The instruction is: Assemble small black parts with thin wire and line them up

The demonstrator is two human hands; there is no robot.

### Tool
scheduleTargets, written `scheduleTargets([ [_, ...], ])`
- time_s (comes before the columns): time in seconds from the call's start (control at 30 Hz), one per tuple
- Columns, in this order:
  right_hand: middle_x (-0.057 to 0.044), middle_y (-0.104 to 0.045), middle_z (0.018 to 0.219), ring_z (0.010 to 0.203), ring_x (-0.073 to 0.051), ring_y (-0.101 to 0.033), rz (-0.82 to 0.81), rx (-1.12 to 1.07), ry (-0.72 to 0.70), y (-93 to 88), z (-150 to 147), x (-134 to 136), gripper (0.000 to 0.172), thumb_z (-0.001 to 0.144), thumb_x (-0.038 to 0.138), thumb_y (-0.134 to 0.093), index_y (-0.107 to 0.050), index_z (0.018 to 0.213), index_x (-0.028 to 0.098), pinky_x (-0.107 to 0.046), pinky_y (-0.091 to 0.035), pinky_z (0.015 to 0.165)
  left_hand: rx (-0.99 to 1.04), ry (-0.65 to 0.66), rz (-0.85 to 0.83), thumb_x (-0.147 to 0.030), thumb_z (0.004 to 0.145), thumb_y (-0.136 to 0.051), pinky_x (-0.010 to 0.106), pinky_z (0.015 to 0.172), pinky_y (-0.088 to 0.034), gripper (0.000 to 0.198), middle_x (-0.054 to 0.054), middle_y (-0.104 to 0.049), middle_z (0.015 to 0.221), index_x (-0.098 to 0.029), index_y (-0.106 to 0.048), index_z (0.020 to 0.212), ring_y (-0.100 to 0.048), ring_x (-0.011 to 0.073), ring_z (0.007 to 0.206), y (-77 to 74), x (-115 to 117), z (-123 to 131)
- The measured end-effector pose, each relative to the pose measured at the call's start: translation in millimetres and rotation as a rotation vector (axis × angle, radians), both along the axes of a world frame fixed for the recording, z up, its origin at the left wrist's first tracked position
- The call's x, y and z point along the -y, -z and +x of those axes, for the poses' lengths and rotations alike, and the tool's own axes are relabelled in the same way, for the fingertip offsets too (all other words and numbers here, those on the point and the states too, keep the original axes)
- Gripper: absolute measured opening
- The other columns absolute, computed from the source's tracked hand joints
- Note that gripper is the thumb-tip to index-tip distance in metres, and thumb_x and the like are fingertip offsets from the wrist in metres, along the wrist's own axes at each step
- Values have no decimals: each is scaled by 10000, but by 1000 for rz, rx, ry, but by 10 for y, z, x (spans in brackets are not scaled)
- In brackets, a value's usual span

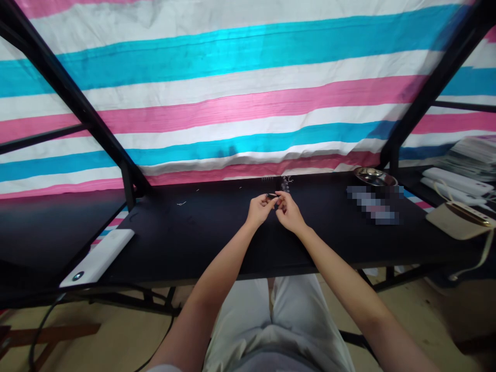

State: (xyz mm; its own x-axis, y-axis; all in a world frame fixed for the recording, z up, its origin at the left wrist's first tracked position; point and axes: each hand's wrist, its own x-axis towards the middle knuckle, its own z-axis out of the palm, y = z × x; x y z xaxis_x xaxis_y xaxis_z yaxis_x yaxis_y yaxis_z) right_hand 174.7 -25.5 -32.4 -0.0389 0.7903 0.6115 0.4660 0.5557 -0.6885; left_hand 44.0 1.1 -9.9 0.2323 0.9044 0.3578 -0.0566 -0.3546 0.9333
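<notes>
Over the middle of the black table (186, 237), my left hand (259, 211) and my right hand (289, 212) meet with fingertips pinched. Between them is a small dark piece (273, 196), too small to name, gripped from both sides. Just beyond my right hand lies a cluster of small greyish round pieces (285, 184) with thin pale bits beside it. A row of small dark pieces (267, 179) lies near the table's back edge, to the left of that cluster.
A shiny metal bowl (375, 177) stands at the back right, near a blurred-out patch. A white power strip-like box (98, 258) lies at the left edge. At far right are a cream pouch (451, 219) and stacked papers (473, 157). Striped sheeting (248, 98) hangs behind.
</notes>
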Motion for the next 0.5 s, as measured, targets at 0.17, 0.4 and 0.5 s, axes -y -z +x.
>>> scheduleTargets([
  [0.17, -14, -512, 856, 563, -88, -463, 2, 9, -6, -37, -21, 18, 521, 662, 78, -445, -427, 1165, 213, -244, -436, 566, -23, -19, 29, -395, 715, -631, 207, 557, -438, 286, -3, -574, 588, -117, -622, 783, -541, 83, 539, 2, 11, 9],
  [0.4, 4, -541, 780, 555, -93, -471, 54, -21, 88, -148, -6, 40, 379, 721, 100, -410, -476, 1080, 201, -232, -426, 585, -44, -217, 23, -380, 729, -590, 178, 467, -387, 259, 15, -593, 620, -135, -603, 812, -509, 76, 487, -143, -145, -98],
  [0.5, 11, -529, 739, 538, -92, -463, 66, -53, 116, -157, 34, 41, 326, 733, 109, -408, -500, 1034, 194, -230, -417, 572, -193, -354, -30, -346, 707, -586, 182, 426, -359, 217, 37, -614, 631, -133, -600, 750, -495, 83, 452, -201, -398, -359],
])
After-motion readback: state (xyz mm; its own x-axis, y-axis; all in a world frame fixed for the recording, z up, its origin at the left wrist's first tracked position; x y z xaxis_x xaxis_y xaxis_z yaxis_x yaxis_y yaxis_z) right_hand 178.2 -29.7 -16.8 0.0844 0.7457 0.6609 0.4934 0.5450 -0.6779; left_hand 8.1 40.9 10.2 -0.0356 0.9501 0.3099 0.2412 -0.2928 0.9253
